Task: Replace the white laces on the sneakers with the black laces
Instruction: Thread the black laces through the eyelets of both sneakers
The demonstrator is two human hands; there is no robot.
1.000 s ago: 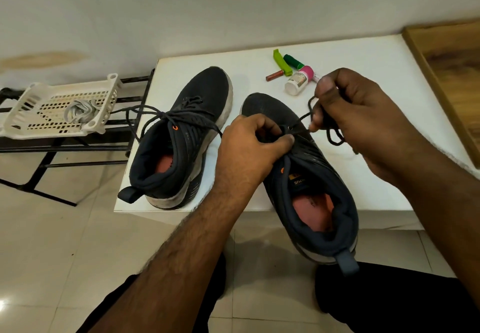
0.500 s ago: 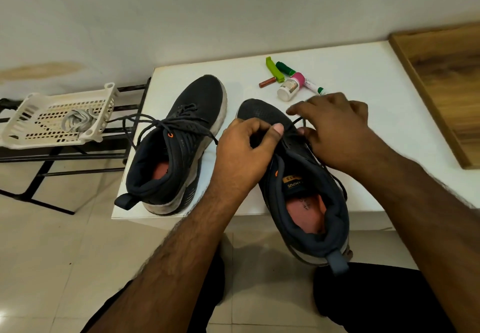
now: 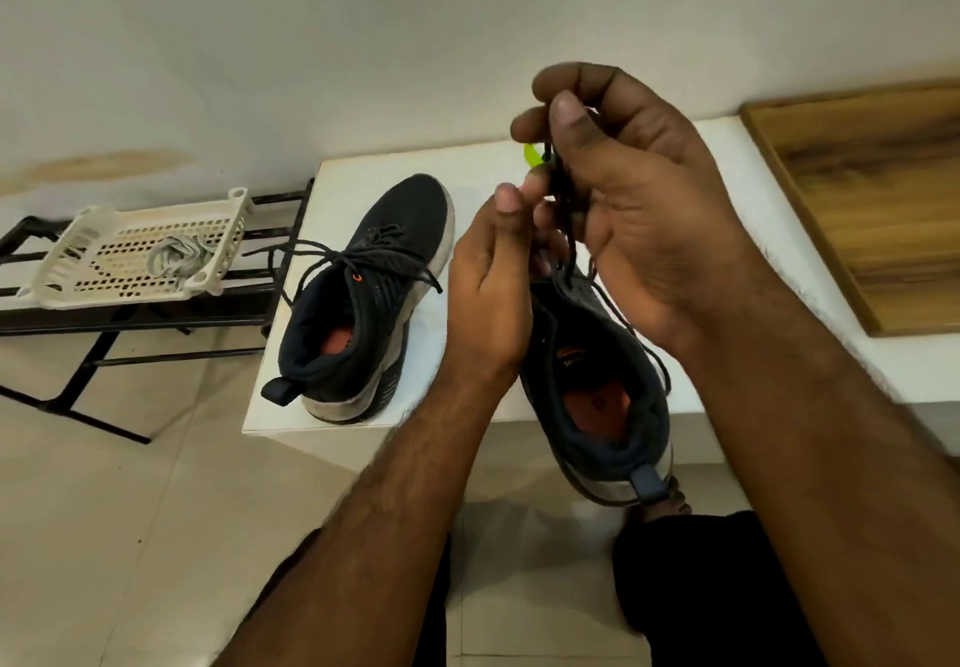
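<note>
Two dark sneakers stand on the white table (image 3: 727, 209). The left sneaker (image 3: 363, 302) carries a black lace (image 3: 332, 255) with loose ends spread over its tongue. The right sneaker (image 3: 597, 385) overhangs the table's front edge. My right hand (image 3: 623, 198) is raised above this shoe and pinches its black lace (image 3: 563, 188), pulling it upward. My left hand (image 3: 488, 292) has its fingers curled against the lace at the shoe's tongue; the shoe's toe is hidden behind both hands. The white laces (image 3: 176, 255) lie bundled in a white plastic basket (image 3: 67, 271) at the left.
The basket sits on a black metal rack (image 3: 130, 328) left of the table. A green item (image 3: 532, 154) peeks out behind my right hand. A wooden board (image 3: 872, 198) lies at the right. Tiled floor (image 3: 130, 536) and my dark-trousered legs are below.
My right hand has risen from the shoe's tongue, drawing the black lace up with it. My left hand stays at the tongue. The small items behind are now mostly covered.
</note>
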